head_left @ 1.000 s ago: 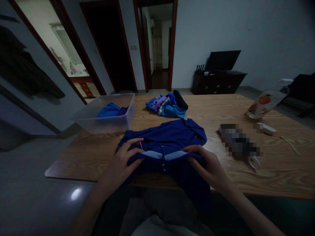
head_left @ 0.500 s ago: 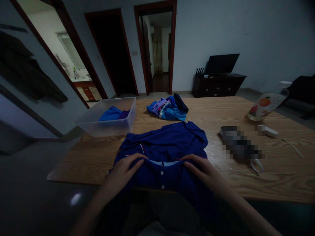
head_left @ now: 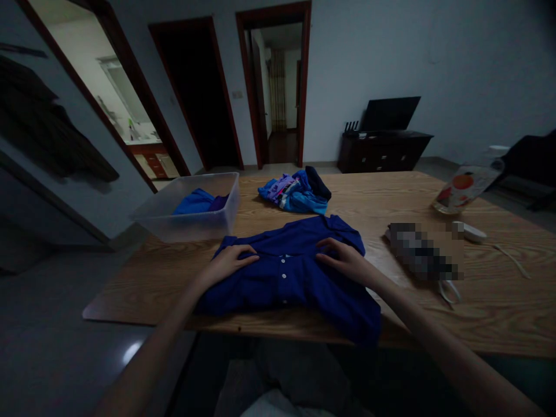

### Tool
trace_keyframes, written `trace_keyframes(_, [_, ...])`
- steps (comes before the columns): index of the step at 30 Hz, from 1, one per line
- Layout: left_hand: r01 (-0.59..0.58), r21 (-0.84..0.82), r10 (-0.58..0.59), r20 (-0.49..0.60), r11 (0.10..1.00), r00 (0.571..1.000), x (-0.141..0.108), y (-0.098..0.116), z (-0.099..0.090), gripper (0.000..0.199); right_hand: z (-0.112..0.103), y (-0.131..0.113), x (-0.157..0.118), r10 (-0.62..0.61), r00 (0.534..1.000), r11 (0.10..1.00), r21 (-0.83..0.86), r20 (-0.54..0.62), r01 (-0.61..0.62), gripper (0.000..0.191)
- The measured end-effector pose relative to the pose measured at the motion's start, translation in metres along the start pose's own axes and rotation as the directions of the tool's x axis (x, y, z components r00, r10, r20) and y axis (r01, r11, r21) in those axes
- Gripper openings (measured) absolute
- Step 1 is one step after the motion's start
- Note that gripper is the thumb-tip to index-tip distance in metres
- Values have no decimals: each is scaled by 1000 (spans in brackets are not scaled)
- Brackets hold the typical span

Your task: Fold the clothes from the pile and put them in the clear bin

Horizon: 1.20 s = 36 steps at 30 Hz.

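A dark blue shirt (head_left: 299, 284) with white buttons lies on the wooden table in front of me, its collar area turned away from the table's front edge. On the left of the button strip, my left hand (head_left: 233, 262) pinches the cloth near the neckline with thumb and fingers. My right hand (head_left: 341, 258) grips the same shirt on the right side, its fingers curled near the neckline. A lower right corner of the cloth reaches over the table's front edge. The pinched cloth itself is mostly hidden by the fingertips.
A clear plastic bin (head_left: 197, 225) with blue and purple cloth stands at the left on the table (head_left: 125, 289). Behind the shirt is a pile of clothes (head_left: 297, 192). At the right are a bottle (head_left: 464, 186), a blurred item with a strap (head_left: 419, 252) and a white object (head_left: 472, 232).
Both hands have moved forward, away from me, with the upper part of the shirt. The buttoned part now lies over the table, and the pale inside of the neckline is mostly covered.
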<state>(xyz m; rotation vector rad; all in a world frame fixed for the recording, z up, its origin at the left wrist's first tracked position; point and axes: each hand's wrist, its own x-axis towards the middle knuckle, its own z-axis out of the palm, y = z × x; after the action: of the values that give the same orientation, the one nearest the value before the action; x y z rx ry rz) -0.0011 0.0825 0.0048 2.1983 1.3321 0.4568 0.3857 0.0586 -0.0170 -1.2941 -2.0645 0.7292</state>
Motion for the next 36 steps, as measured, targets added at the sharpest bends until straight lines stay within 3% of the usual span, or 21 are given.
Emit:
trace_keyframes(3, [39,-13,-39,-40,999,998,-16,-4,-1,46,-8,-8,-30,13,995,984,-177,-97,-30,50])
trace_keyframes(7, [161,-19,-162,-121,987,979,-53,-10,-2,56,-8,-21,-90,22,988,879,-468,-152,-92,54])
trace_keyframes(10, [255,-33,-256,-210,966,944,-82,-23,6,61,5,-19,-124,40,976,873,-468,-213,-137,59])
trace_keyframes(13, [324,-61,-328,-275,944,904,-104,-36,18,67,19,-8,-136,58,966,949,-286,-252,-132,54])
trace_keyframes(16, [383,-80,-391,-246,920,887,-116,-42,24,79,20,2,-131,102,974,992,-47,-200,-114,47])
trace_keyframes(20, [375,-138,-399,-254,917,881,-119,-48,14,79,-11,0,-119,153,983,983,121,-102,-140,48])
trace_keyframes(24, [288,-221,-346,-298,932,890,-114,-59,7,68,-57,-12,-100,157,986,981,120,-57,-149,52])
trace_keyframes(28, [290,-240,-361,-344,926,867,-111,-72,15,66,-89,-16,-72,156,986,985,63,56,-159,53])
trace_keyframes(32, [304,-227,-366,-323,925,873,-112,-75,19,66,-98,-3,-46,174,982,982,59,69,-178,53])
trace_keyframes(36, [312,-256,-387,-338,915,858,-120,-69,18,71,-87,8,-51,188,978,980,-79,89,-182,59])
